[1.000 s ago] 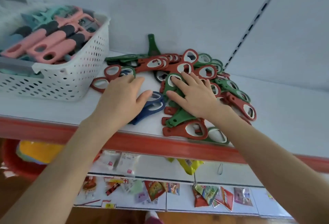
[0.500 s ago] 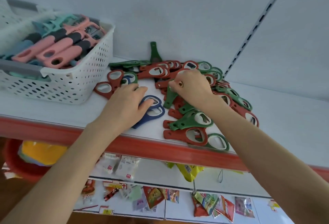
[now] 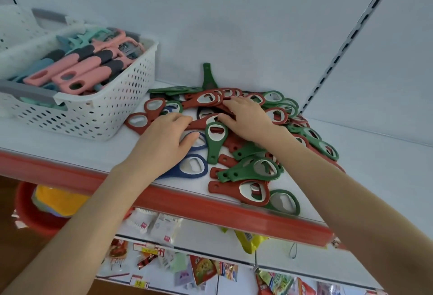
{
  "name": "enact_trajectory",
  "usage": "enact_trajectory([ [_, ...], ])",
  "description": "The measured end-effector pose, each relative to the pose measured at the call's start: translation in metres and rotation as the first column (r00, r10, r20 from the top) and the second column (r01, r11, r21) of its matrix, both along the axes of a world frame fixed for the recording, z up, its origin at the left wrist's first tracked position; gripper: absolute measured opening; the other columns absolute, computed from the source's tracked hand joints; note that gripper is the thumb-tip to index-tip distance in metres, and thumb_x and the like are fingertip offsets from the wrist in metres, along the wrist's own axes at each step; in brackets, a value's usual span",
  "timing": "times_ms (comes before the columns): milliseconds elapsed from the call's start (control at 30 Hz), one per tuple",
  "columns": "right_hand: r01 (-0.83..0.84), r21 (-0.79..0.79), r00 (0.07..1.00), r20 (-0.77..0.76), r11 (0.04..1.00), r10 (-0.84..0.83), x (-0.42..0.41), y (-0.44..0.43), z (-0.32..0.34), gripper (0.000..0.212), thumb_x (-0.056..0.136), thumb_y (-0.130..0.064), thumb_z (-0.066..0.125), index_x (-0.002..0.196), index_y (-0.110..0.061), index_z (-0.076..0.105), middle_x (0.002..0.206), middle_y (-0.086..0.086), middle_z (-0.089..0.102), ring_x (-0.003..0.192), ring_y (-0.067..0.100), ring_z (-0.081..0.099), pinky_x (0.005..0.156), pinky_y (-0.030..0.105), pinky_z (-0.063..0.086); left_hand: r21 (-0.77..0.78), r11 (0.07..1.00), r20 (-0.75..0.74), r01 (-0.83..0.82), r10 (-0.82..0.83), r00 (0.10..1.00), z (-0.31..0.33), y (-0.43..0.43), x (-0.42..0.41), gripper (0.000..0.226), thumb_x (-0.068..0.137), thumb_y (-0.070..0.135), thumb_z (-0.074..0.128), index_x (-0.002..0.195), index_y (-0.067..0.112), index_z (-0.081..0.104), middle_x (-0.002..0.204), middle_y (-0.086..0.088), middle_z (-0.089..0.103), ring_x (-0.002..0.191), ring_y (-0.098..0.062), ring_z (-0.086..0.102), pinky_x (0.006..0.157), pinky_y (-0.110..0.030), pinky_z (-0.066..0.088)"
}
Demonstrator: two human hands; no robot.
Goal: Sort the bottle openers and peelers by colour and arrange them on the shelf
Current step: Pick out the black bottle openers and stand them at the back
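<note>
Store shelf (image 3: 70, 144), white with a red front strip (image 3: 210, 210), seen from below head height. At left stands a perforated white basket (image 3: 105, 116) holding pink and teal peelers (image 3: 77, 76), not yet grouped on the shelf. Just beside it, centre, lies the unsorted pile of bottle openers (image 3: 302, 130), red, green and blue intermixed, reaching from the back wall to the front lip.

The left hand (image 3: 164, 140) rests flat, fingers relaxed, on the blue openers (image 3: 192, 168). The right hand (image 3: 248, 119) lies with fingers extended across red openers deeper in the pile; whether its thumb hooks one cannot be told.

Hazards: one green opener (image 3: 285, 202) and a red one (image 3: 241, 191) lie at the front strip, and a sweep of either forearm would probably knock them off. Overlapping handles are likely to drag neighbours when one piece is pulled.

Obstructions: the basket takes up the left of the shelf, limiting room for colour groups. Below hang snack packets (image 3: 201, 269); a red tub (image 3: 30, 212) sits lower left.
</note>
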State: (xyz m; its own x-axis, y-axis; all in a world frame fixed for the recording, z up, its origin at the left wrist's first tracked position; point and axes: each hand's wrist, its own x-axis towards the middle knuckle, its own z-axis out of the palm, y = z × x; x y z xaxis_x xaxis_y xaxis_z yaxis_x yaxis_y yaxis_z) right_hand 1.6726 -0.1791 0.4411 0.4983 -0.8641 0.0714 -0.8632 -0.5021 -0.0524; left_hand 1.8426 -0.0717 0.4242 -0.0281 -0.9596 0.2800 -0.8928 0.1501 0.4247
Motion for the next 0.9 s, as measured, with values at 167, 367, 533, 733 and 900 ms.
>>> enact_trajectory([
  [167, -0.030, 0.068, 0.999, 0.036, 0.997, 0.028, -0.013, 0.024, 0.011, 0.038, 0.098, -0.041, 0.034, 0.074, -0.022, 0.057, 0.073, -0.003, 0.057, 0.081, 0.023, 0.053, 0.081, 0.033, 0.039, -0.003, 1.000, -0.004, -0.014, 0.014, 1.000, -0.002, -0.004, -0.003, 0.042, 0.091, 0.028, 0.054, 0.126, 0.005, 0.053, 0.126, -0.012, 0.055, 0.117, -0.028, 0.048, 0.095, -0.034, 0.037],
  [367, 0.115, 0.026, 0.982, 0.145, 0.993, -0.118, -0.004, 0.002, 0.015, 0.026, 0.092, -0.029, 0.046, 0.098, -0.010, 0.063, 0.097, 0.007, 0.065, 0.088, 0.027, 0.060, 0.064, 0.030, 0.044, 0.001, 1.000, -0.006, -0.028, 0.028, 1.000, -0.002, -0.004, -0.006, 0.042, 0.092, 0.029, 0.053, 0.127, 0.006, 0.052, 0.128, -0.010, 0.054, 0.119, -0.027, 0.047, 0.095, -0.032, 0.036],
  [533, 0.134, 0.013, 0.991, -0.030, 0.991, -0.134, 0.019, -0.014, 0.008, 0.032, 0.093, -0.036, 0.049, 0.104, -0.008, 0.060, 0.110, 0.011, 0.061, 0.103, 0.030, 0.056, 0.070, 0.032, 0.038, -0.004, 0.999, 0.004, -0.041, 0.041, 0.999, 0.002, -0.001, -0.006, 0.043, 0.093, 0.030, 0.051, 0.130, 0.008, 0.050, 0.130, -0.010, 0.051, 0.122, -0.025, 0.044, 0.096, -0.031, 0.034],
  [733, 0.128, 0.134, 0.992, -0.028, 0.983, -0.126, 0.025, -0.027, 0.007, 0.050, 0.085, -0.056, 0.052, 0.062, -0.014, 0.041, 0.068, -0.001, 0.045, 0.083, 0.027, 0.048, 0.068, 0.033, 0.036, -0.004, 0.998, 0.009, -0.055, 0.055, 0.998, 0.001, 0.001, -0.004, 0.042, 0.092, 0.029, 0.052, 0.128, 0.006, 0.052, 0.125, -0.013, 0.054, 0.117, -0.029, 0.048, 0.094, -0.036, 0.037],
  [900, 0.141, 0.121, 0.990, -0.023, 0.983, -0.139, 0.036, -0.019, 0.012, 0.053, 0.077, -0.061, 0.060, 0.095, -0.011, 0.054, 0.102, 0.007, 0.061, 0.103, 0.030, 0.054, 0.080, 0.037, 0.043, -0.003, 0.999, -0.020, -0.054, 0.054, 0.998, -0.002, 0.002, -0.004, 0.042, 0.092, 0.029, 0.052, 0.127, 0.006, 0.053, 0.124, -0.014, 0.054, 0.117, -0.029, 0.048, 0.095, -0.036, 0.037],
])
